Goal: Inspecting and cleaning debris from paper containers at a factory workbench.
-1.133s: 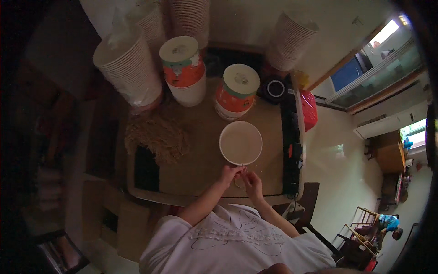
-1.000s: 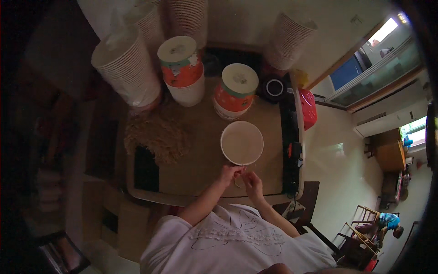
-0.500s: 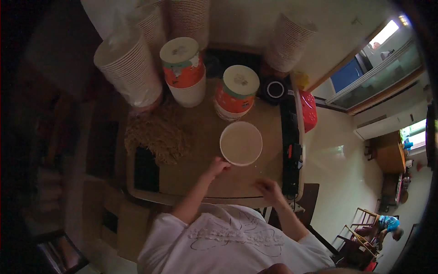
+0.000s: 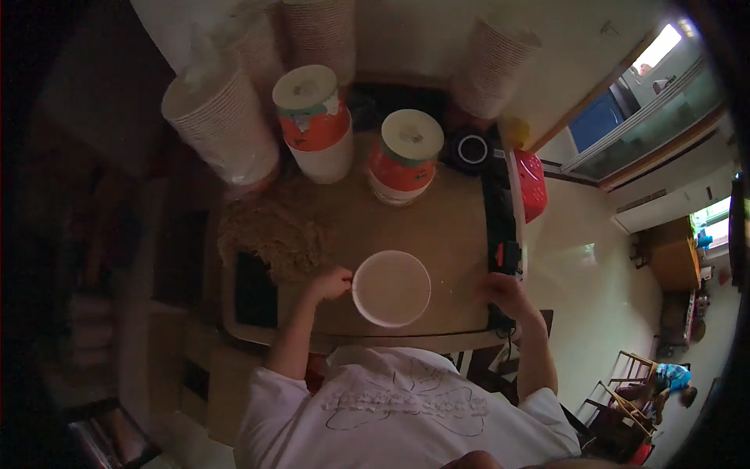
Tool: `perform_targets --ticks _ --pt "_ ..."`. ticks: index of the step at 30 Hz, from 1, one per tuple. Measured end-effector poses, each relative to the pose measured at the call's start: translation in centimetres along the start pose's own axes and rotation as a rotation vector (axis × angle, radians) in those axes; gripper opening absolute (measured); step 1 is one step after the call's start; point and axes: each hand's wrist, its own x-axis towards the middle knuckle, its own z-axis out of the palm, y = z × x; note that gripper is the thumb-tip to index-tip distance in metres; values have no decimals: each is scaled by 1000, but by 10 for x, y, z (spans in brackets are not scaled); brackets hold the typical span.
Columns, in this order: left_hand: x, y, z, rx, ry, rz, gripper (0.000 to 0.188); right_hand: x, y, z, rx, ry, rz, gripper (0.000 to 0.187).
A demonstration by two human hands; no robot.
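Observation:
A white paper bucket (image 4: pixel 391 291) stands near the front of the table, its open mouth facing up. My left hand (image 4: pixel 336 283) is closed at the left side of its rim, fingers pinched there. Over at the table's right edge is my right hand (image 4: pixel 504 293), smeared by motion, just below a small black and red device (image 4: pixel 508 255). Whether those fingers hold anything does not show. Beyond the bucket, an upside-down orange and green printed bucket (image 4: pixel 406 164) rests on other buckets. A similar printed bucket (image 4: pixel 312 117) tops a white one farther left.
Tangled brown strands (image 4: pixel 273 234) lie on the table's left side. Tall stacks of white buckets (image 4: pixel 219 125) line the back left, and another stack (image 4: pixel 496 70) stands at the back right. A black round device (image 4: pixel 470 150) and a red basket (image 4: pixel 531 186) are to the right.
The white bucket has come nearer to me and slightly left, my left hand moving with it. My right hand has shifted right and farther out, toward the black and red device.

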Motion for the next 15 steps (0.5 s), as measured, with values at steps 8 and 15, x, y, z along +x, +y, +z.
perform_targets --ticks 8,15 --pt "-20 46 -47 240 105 -206 19 -14 7 -29 78 32 100 10" --pt "-36 172 -9 51 282 157 39 -6 12 43 -114 56 -129 8"
